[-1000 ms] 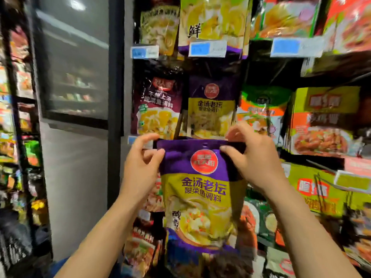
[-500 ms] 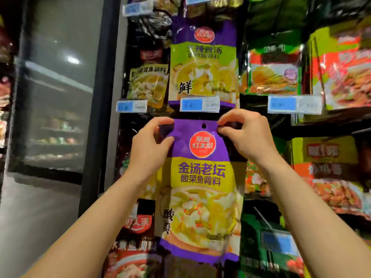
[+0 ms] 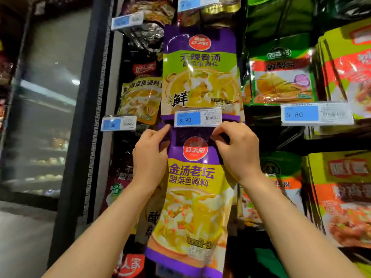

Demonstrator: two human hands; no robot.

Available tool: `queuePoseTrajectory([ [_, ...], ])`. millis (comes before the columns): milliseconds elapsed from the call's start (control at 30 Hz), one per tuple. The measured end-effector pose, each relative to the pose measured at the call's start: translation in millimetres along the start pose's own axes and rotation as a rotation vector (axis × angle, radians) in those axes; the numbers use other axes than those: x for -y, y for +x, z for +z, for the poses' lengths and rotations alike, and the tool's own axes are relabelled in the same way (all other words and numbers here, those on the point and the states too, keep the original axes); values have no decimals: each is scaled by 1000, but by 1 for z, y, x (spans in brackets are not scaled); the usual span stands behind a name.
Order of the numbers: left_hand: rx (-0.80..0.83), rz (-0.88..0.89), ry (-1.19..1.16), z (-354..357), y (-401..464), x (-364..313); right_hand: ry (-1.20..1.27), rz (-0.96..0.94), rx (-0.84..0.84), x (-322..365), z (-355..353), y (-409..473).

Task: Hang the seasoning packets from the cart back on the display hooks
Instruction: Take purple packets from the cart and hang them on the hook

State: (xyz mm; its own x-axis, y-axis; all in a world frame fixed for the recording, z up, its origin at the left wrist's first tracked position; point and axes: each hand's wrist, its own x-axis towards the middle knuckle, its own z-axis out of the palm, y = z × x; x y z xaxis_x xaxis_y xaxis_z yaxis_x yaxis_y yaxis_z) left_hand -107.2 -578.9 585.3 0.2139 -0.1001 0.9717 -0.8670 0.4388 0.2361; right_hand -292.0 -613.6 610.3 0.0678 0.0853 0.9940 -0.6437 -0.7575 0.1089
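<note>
The seasoning packet (image 3: pixel 192 197) has a purple top and a purple bottom band, a red round logo with white characters, a yellow-green band with purple and white characters, and a picture of yellow soup with white pieces and small red flecks. The hanging packet (image 3: pixel 200 73) above it is purple on top with a red logo, light green with white and purple characters, and shows pale yellow soup; the price tag (image 3: pixel 197 118) at its foot is blue on the left and white with a black barcode on the right. To the right, a green packet (image 3: pixel 281 77) carries an orange band and a purple cabbage picture, and the boxes (image 3: pixel 341 197) are yellow-green with orange and red panels.
</note>
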Motion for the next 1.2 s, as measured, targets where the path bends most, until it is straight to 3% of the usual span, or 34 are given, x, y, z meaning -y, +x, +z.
queuePoseTrajectory([
  [233,32,21,8,20,-6,19,-58,26,17,-35,28,-21],
  [400,208,-75,204,32,-8,18,-106,97,115,-39,35,-19],
  [467,266,16,321,28,-21,16,-168,107,168,-37,28,-23],
  [533,265,251,316,20,-43,16,-260,66,203,-31,15,-34],
  [600,370,409,221,16,-65,20,-248,27,320,-14,-1,-50],
  [733,537,356,120,26,-69,33,-109,110,767,6,-10,-76],
  [867,651,423,221,52,-58,46,-191,42,894,-21,6,-68],
  [1033,957,364,402,86,-64,62,-533,-43,1105,-52,25,-79],
  [1200,982,307,290,98,-67,68,-625,-28,1159,-60,39,-86],
])
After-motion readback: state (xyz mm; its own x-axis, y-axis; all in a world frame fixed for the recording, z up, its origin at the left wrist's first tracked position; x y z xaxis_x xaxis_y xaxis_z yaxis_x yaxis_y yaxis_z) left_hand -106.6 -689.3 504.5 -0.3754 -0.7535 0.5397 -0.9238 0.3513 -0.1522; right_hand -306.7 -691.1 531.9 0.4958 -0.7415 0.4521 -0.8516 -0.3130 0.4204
